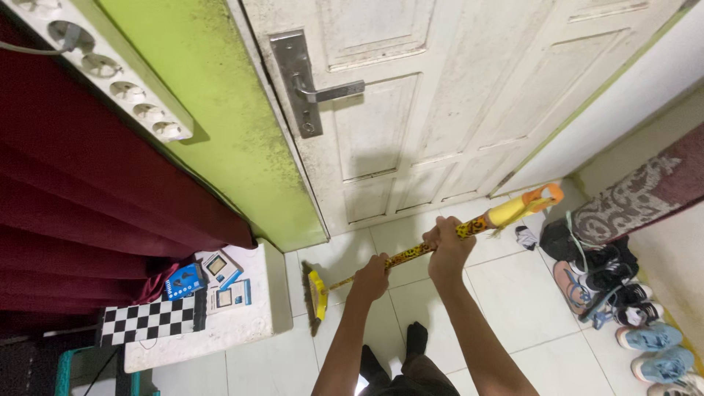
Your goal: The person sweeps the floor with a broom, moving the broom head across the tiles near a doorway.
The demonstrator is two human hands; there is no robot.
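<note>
Both my hands grip a broom with a yellow and black patterned handle (411,254). My left hand (371,277) holds the handle low down, close to the yellow broom head (316,295). My right hand (449,246) holds it higher up, below the yellow and orange handle end (529,204). The broom head rests on the white tiled floor (506,293) beside a low white table (253,323), in front of a closed white door (411,103). My feet in dark socks (415,341) stand on the tiles below my arms.
The door has a metal lever handle (323,91). A green wall (213,110) and dark red curtain (81,198) stand at left, with a white power strip (110,70). Small boxes (209,277) and a checkered board (150,320) lie on the table. Several shoes (623,308) line the right wall.
</note>
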